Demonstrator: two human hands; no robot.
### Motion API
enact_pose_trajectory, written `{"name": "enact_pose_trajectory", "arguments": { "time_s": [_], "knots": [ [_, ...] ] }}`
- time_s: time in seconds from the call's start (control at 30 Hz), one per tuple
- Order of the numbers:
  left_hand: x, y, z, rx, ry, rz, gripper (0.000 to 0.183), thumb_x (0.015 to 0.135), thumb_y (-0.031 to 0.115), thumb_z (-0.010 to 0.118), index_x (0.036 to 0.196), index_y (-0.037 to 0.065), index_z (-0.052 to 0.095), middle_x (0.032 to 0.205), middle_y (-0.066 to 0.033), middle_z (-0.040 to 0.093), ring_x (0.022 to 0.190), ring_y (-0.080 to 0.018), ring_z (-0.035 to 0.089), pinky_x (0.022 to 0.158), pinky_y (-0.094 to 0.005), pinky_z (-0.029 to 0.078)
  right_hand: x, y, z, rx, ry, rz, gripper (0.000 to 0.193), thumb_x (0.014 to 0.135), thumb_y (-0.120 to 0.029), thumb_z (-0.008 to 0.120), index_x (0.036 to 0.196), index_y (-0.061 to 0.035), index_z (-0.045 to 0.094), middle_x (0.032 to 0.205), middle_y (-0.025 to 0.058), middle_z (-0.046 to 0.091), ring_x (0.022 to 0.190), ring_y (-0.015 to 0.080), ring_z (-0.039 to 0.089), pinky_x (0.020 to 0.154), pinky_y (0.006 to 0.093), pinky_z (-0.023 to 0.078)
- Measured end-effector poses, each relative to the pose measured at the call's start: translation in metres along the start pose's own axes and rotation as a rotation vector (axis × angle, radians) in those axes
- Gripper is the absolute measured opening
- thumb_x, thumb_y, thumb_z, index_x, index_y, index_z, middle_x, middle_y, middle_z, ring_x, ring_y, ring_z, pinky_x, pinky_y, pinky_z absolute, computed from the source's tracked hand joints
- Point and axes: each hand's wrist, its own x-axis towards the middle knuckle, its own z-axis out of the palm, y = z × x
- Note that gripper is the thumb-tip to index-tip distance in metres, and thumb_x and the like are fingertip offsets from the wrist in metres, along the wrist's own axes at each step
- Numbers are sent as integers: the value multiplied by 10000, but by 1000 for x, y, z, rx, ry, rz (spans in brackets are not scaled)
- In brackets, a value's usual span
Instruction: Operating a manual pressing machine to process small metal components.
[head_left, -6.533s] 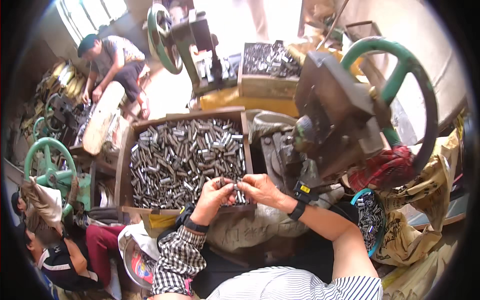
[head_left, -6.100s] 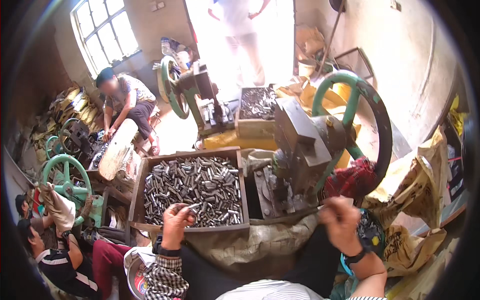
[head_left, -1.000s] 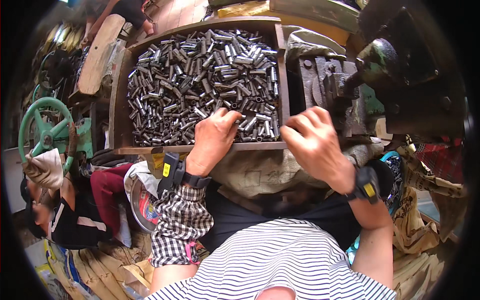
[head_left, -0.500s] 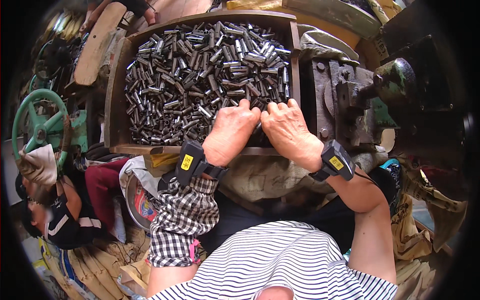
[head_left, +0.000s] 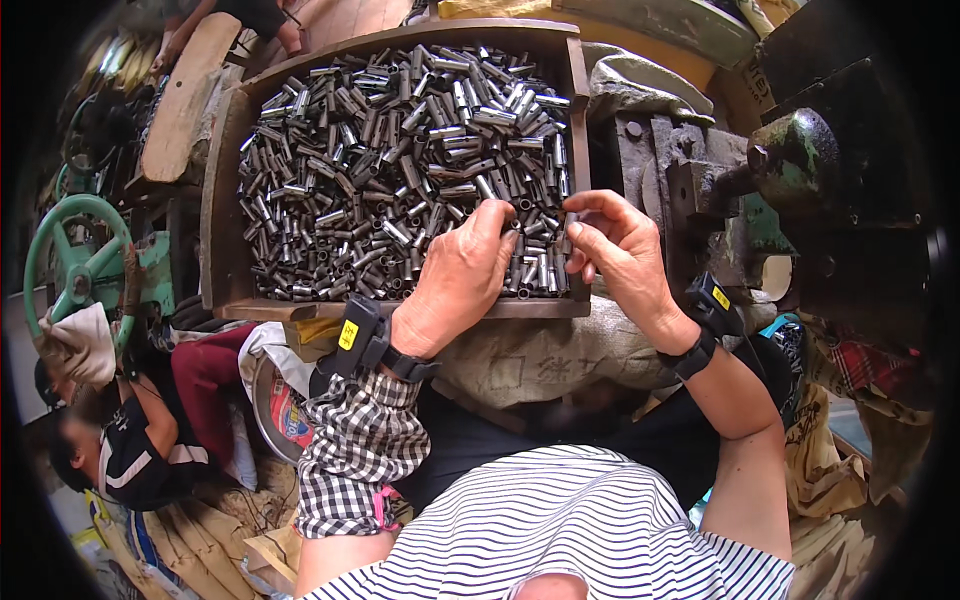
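Observation:
A shallow wooden box (head_left: 222, 200) is heaped with short metal tubes (head_left: 370, 150), some shiny and some dark. My left hand (head_left: 462, 262) is over the box's near right part, fingers curled and thumb and index close together. Whatever it may grip is hidden behind the fingers. At the box's right wall, my right hand (head_left: 625, 255) pinches one small metal tube (head_left: 570, 226) upright between thumb and fingers. Below and between the hands, several tubes lie near the box's front right corner. A black strap with a small device is on each wrist.
To the right stands a dark, greasy machine (head_left: 690, 190). A green handwheel (head_left: 80, 262) is on the left, with another person (head_left: 140, 440) below it. A metal basin (head_left: 272, 410) sits by my left sleeve, and sacking (head_left: 540, 360) hangs in front of the box.
My right hand has moved right, away from my left, and turned so that a tube shows in its fingers. My left hand has shifted slightly. The box appears a little further left.

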Motion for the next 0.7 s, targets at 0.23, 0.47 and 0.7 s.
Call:
{"name": "enact_pose_trajectory", "arguments": {
  "time_s": [0.23, 0.47, 0.7],
  "knots": [
    [-1, 5, -4, -917, -198, -523, 193, 904, 156, 583, 1021, 3, 584, 747, 12, 594, 592, -32, 541, 500, -166, 434, -3, -1, -6, 110, -74, 42, 107, 901, -71, 554, 975, 3, 536, 769, 35, 607, 689, 90, 645, 486, 165, 458],
    [-3, 5, 1, -1154, -167, -581, 239, 866, 131, 622, 1066, 0, 618, 787, -9, 636, 622, -48, 571, 553, -168, 462, -3, 2, -5, 178, -11, 87, 111, 877, -38, 569, 967, 10, 525, 849, 66, 615, 761, 126, 659, 543, 191, 510],
    [-3, 3, 4, -1183, -173, -559, 242, 873, 133, 624, 1069, -9, 610, 807, -32, 646, 628, -47, 583, 571, -176, 495, -3, 4, -5, 293, -46, 76, 139, 865, -26, 575, 983, 22, 519, 883, 99, 621, 803, 156, 666, 622, 235, 555]
  ]
}}
